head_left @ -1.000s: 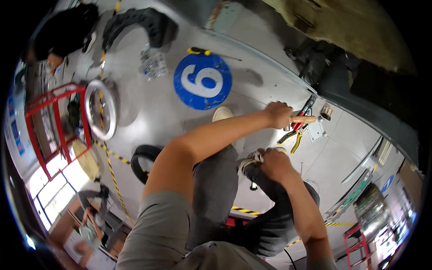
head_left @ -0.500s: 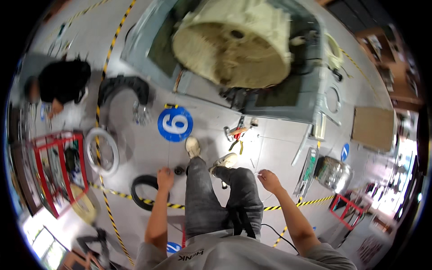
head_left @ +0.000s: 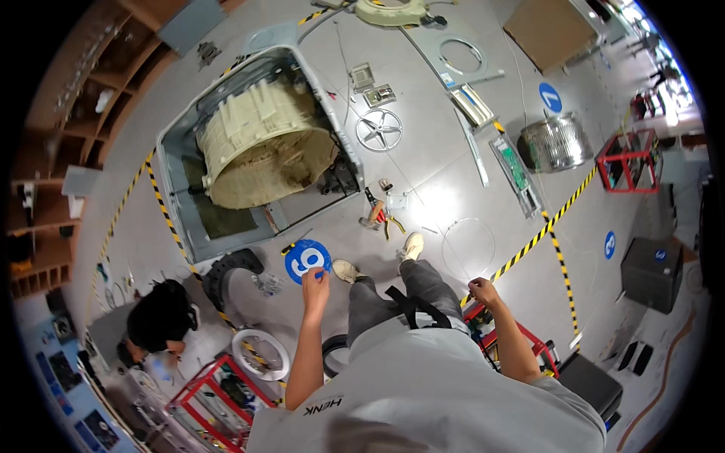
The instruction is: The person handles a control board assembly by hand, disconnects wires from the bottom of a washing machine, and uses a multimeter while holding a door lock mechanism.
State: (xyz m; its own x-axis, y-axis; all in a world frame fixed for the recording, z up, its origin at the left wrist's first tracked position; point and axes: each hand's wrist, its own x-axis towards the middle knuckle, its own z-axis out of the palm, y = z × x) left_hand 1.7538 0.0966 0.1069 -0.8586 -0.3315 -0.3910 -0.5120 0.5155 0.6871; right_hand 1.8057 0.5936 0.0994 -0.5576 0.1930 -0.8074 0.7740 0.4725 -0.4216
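Observation:
My left hand [head_left: 316, 291] hangs beside my left leg with its fingers curled in, over the edge of a round blue floor marker [head_left: 296, 273]. To the right of my legs, my right hand [head_left: 485, 293] is also closed, above a red-framed cart [head_left: 538, 346]. What either hand holds, if anything, is too small or hidden to make out. Ahead on the left stands a grey washing machine cabinet [head_left: 172, 192] with a cream plastic tub [head_left: 260, 113] inside. In front of my feet lie a hammer [head_left: 370, 220] and yellow-handled pliers [head_left: 393, 221], among other hand tools.
A metal drum [head_left: 563, 142], a circuit board in a long tray [head_left: 513, 167] and a spoked pulley wheel [head_left: 379, 130] lie on the floor. At left, a person in black [head_left: 160, 313] crouches near another red-framed cart [head_left: 215, 400]. A white ring [head_left: 281, 347] lies close by.
My view has turned to the right and shifted, so the cabinet now appears further left. Both hands stay low at my sides, fingers curled, and my feet have stepped.

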